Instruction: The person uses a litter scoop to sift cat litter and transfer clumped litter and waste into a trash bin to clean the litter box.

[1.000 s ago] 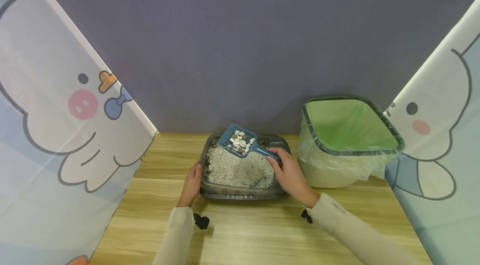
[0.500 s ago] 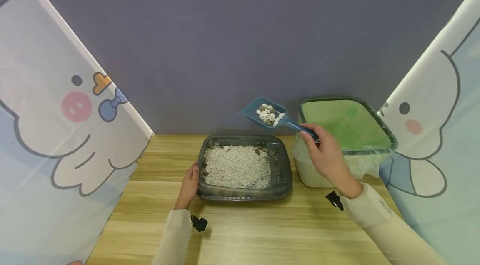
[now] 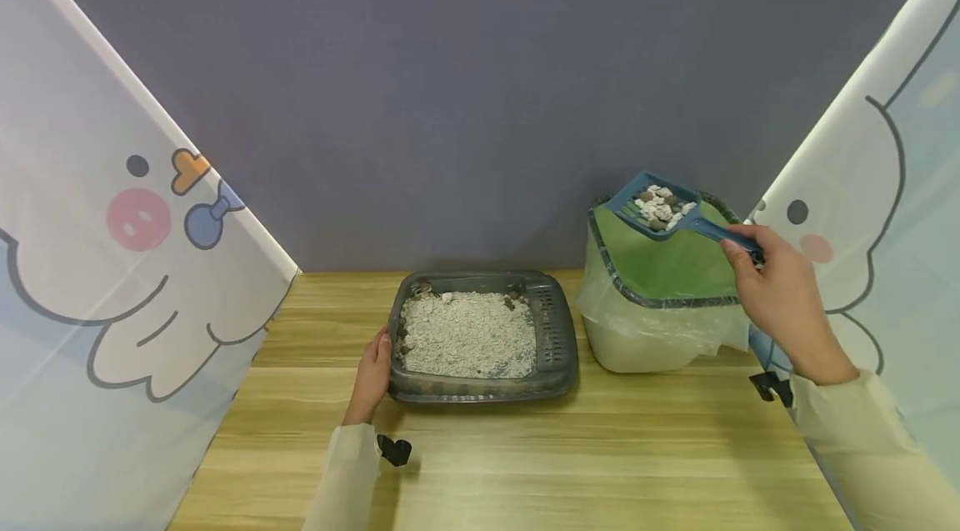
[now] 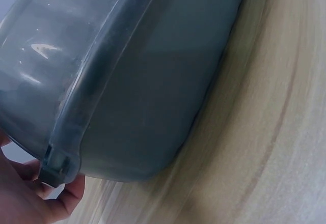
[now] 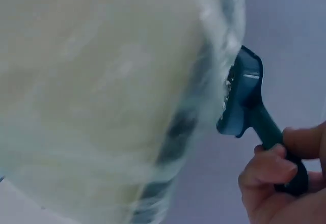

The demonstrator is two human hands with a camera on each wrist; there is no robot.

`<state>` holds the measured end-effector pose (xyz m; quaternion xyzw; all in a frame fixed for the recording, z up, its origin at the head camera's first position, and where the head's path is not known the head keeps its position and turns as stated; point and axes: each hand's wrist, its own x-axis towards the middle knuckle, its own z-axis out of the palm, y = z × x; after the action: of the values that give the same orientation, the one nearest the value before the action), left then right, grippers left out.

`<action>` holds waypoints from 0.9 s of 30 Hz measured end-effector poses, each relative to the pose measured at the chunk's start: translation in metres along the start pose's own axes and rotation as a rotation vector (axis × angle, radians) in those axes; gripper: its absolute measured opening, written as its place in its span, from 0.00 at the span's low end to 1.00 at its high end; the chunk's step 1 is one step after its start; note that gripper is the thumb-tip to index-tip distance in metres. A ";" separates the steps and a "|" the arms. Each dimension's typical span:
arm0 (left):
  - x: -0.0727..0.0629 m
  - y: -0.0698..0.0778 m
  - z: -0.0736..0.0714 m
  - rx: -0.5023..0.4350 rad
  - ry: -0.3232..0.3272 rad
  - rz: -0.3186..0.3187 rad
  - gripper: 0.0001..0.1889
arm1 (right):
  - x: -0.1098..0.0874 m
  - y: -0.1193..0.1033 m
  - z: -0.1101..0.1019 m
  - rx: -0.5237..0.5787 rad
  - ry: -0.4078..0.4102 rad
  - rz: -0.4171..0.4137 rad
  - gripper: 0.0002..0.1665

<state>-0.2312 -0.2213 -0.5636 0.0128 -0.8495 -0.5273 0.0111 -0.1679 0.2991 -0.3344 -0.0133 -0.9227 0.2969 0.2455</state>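
My right hand (image 3: 783, 298) grips the handle of a blue slotted litter scoop (image 3: 708, 227), held over the mouth of the lined bin (image 3: 652, 339). White and brown clumps (image 3: 660, 210) lie in the scoop's bowl. In the right wrist view the bin's bag hides part of the scoop (image 5: 247, 86). On the table sits a dark grey litter box (image 3: 480, 391) filled with pale litter (image 3: 468, 335), brown bits along its left side and at the back right. My left hand (image 3: 371, 373) holds the box's left rim, its fingers (image 4: 71, 193) curled round the edge in the left wrist view.
The bin stands right of the litter box, a clear bag folded over its dark rim. A grey wall (image 3: 450, 97) rises behind the wooden table (image 3: 585, 456). Cartoon-printed panels (image 3: 150, 289) flank both sides.
My right hand has carried the loaded scoop from above the litter box up and right, over the bin. The left hand has stayed at the box's left rim.
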 end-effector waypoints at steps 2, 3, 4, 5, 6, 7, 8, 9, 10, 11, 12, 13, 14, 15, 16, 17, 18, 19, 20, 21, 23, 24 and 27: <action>0.000 0.000 0.000 -0.007 -0.001 0.001 0.34 | -0.001 0.007 -0.001 -0.015 0.052 0.007 0.23; -0.001 0.000 0.000 -0.013 -0.002 -0.001 0.33 | -0.001 0.010 0.000 -0.021 0.086 0.000 0.21; -0.001 0.000 -0.001 -0.016 -0.003 -0.003 0.33 | -0.002 0.013 0.000 -0.027 0.122 -0.007 0.20; -0.001 0.000 -0.001 -0.018 -0.004 -0.006 0.33 | -0.002 0.016 0.001 -0.028 0.161 -0.015 0.18; -0.001 0.000 -0.001 -0.018 -0.006 -0.008 0.33 | -0.003 0.019 0.002 -0.030 0.202 -0.020 0.17; -0.001 0.000 -0.001 -0.019 -0.008 -0.008 0.33 | -0.003 0.022 0.003 -0.032 0.236 -0.019 0.16; -0.002 0.000 -0.001 -0.020 -0.008 -0.008 0.33 | -0.004 0.024 0.003 -0.029 0.266 -0.021 0.16; -0.002 0.001 -0.001 -0.021 -0.008 -0.007 0.33 | -0.004 0.027 0.003 -0.026 0.293 -0.021 0.15; -0.001 0.001 -0.001 -0.023 -0.008 -0.005 0.33 | -0.005 0.029 0.003 -0.019 0.314 -0.018 0.15; -0.001 0.001 -0.001 -0.027 -0.010 -0.001 0.33 | -0.005 0.031 0.002 -0.011 0.334 -0.015 0.14; -0.001 0.002 -0.001 -0.030 -0.011 0.000 0.33 | -0.006 0.033 0.002 -0.003 0.355 -0.016 0.14; -0.001 0.002 -0.001 -0.033 -0.014 0.000 0.33 | -0.007 0.034 0.001 0.007 0.374 -0.021 0.13; -0.001 0.002 -0.001 -0.040 -0.015 -0.005 0.33 | -0.007 0.035 0.000 0.018 0.391 -0.030 0.13; -0.001 0.003 -0.002 -0.042 -0.018 -0.006 0.34 | -0.008 0.037 0.000 0.028 0.408 -0.039 0.13; -0.001 0.003 -0.002 -0.042 -0.020 -0.008 0.34 | -0.009 0.037 0.000 0.040 0.421 -0.046 0.13; -0.001 0.003 -0.002 -0.039 -0.018 -0.008 0.34 | -0.010 0.038 0.000 0.047 0.431 -0.055 0.13; -0.001 0.003 -0.003 -0.037 -0.017 -0.011 0.34 | -0.011 0.038 0.000 0.056 0.438 -0.066 0.14; -0.001 0.002 -0.003 -0.035 -0.017 -0.009 0.34 | -0.011 0.037 0.001 0.064 0.442 -0.072 0.13; -0.001 0.002 -0.004 -0.032 -0.014 -0.010 0.34 | -0.012 0.036 0.002 0.068 0.445 -0.077 0.13; -0.001 0.002 -0.004 -0.028 -0.010 -0.010 0.34 | -0.012 0.034 0.003 0.073 0.448 -0.077 0.13; -0.001 0.001 -0.003 -0.022 -0.007 -0.002 0.33 | -0.013 0.029 0.005 0.082 0.461 -0.079 0.12; -0.001 0.001 -0.003 -0.025 -0.009 -0.002 0.33 | -0.013 0.025 0.006 0.087 0.472 -0.076 0.12; 0.000 0.001 -0.001 -0.029 -0.011 0.000 0.32 | -0.015 0.012 0.006 0.119 0.512 -0.061 0.14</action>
<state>-0.2308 -0.2220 -0.5618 0.0098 -0.8418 -0.5397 0.0065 -0.1594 0.3028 -0.3517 -0.0457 -0.8115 0.3300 0.4801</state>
